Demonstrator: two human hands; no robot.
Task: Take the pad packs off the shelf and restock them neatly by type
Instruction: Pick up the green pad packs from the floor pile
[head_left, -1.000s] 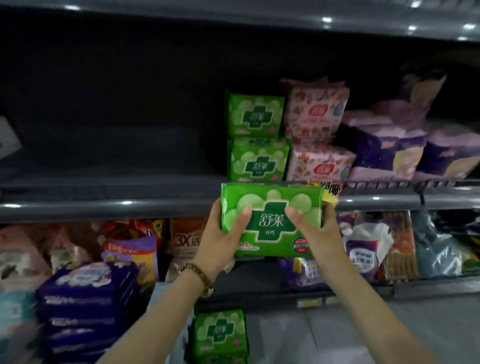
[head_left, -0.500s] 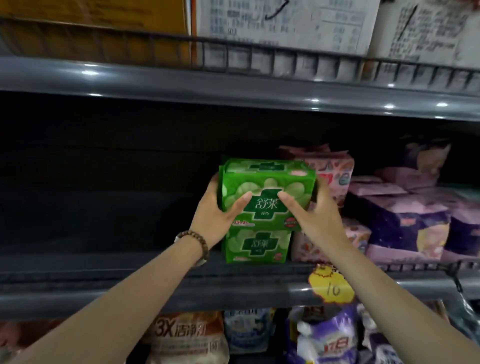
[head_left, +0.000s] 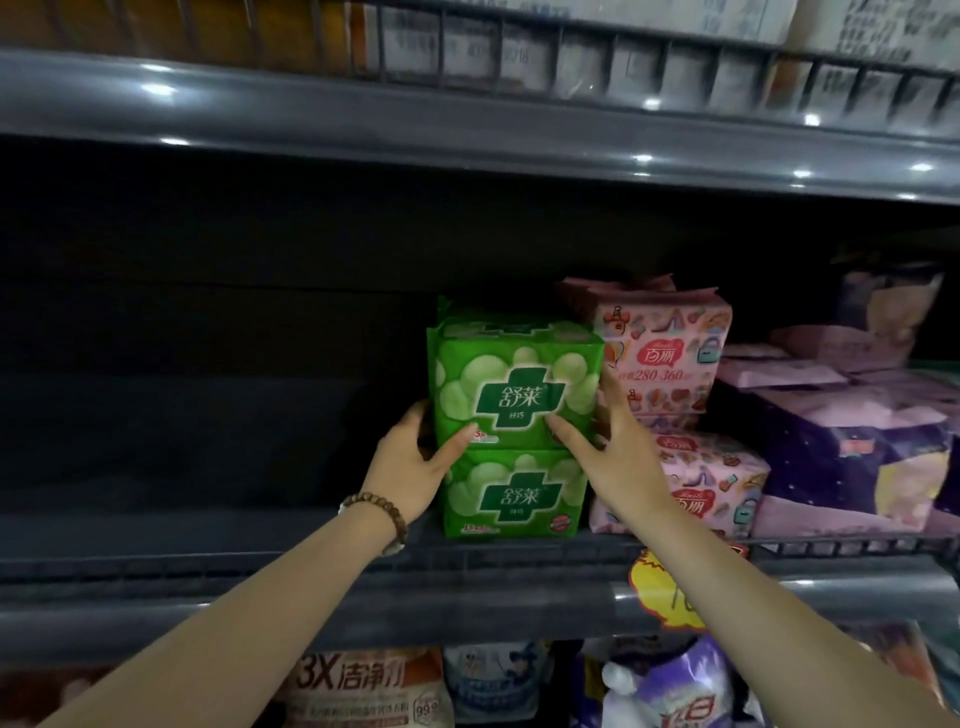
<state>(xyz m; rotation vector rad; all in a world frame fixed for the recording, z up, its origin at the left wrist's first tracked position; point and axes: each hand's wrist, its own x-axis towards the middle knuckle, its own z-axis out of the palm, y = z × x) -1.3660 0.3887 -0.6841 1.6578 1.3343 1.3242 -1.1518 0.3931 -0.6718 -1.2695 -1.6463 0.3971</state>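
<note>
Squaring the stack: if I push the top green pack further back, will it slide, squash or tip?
Probably soft: the top green pack looks puffy and round-edged between the left hand and right hand. Its glossy film would likely slide on the lower green pack. Tipping seems unlikely; it lies flat, broad.

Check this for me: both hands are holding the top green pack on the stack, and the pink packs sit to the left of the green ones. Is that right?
Not quite: the head view shows the pink packs to the right of the green ones, not the left. The left hand and right hand do hold the top green pack on the stack.
</note>
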